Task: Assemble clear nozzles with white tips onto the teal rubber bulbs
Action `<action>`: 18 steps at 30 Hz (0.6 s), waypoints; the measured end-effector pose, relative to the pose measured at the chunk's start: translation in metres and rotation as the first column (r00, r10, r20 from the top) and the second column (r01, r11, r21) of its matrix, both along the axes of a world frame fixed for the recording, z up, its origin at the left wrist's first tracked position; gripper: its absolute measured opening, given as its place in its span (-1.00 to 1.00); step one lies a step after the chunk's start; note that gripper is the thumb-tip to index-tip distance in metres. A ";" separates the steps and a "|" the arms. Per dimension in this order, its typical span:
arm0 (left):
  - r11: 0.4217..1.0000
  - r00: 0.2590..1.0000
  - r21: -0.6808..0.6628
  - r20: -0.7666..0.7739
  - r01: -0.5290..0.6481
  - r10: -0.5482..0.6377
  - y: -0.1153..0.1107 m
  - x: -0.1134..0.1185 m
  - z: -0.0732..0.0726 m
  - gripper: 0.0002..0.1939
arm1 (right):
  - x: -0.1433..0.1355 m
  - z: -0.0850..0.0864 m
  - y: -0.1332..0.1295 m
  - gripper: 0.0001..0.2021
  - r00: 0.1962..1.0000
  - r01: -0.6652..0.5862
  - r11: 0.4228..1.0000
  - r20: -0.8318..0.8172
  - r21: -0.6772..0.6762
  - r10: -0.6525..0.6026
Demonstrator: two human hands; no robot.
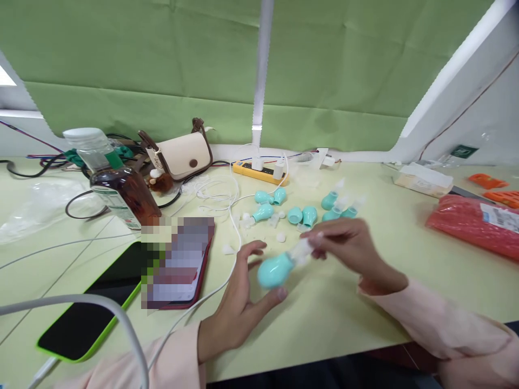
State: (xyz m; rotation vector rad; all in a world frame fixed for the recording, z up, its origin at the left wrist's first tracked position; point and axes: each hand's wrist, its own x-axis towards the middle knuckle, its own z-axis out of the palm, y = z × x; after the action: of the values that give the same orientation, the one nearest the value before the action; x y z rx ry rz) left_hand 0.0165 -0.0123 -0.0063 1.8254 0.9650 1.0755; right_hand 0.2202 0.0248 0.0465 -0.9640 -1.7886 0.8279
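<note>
A teal bulb nasal aspirator (275,270) with a clear tip hangs over the table at a slant, slightly blurred. My right hand (354,248) pinches its clear tip between thumb and fingers. Around the bulb end curves my left hand (237,310), thumb and fingers spread apart and not visibly gripping it. Beyond my hands lie several more teal pieces: a bulb with a clear part (263,212), loose bulbs (309,216) and a group with clear tips (330,200) partly behind my right hand. A small white cap (281,236) rests nearby.
Left of my hands lie a red-cased phone (182,259) and a green-cased phone (93,302), with white cables crossing over. Behind stand a bottle of dark liquid (125,194), a cream handbag (184,154) and a yellow power strip (259,173). A red package (470,227) lies right.
</note>
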 end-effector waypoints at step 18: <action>0.987 0.998 0.161 -0.056 0.017 -0.008 0.002 0.000 -0.004 -0.64 | 0.057 0.019 0.145 -0.73 0.249 0.510 0.752 0.765 0.418 -0.594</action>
State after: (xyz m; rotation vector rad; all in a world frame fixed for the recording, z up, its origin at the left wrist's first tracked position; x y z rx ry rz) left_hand 0.0169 -0.0101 -0.0099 1.9987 0.9201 1.1286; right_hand 0.2767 0.1698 0.0653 -2.0711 -1.9756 -0.3536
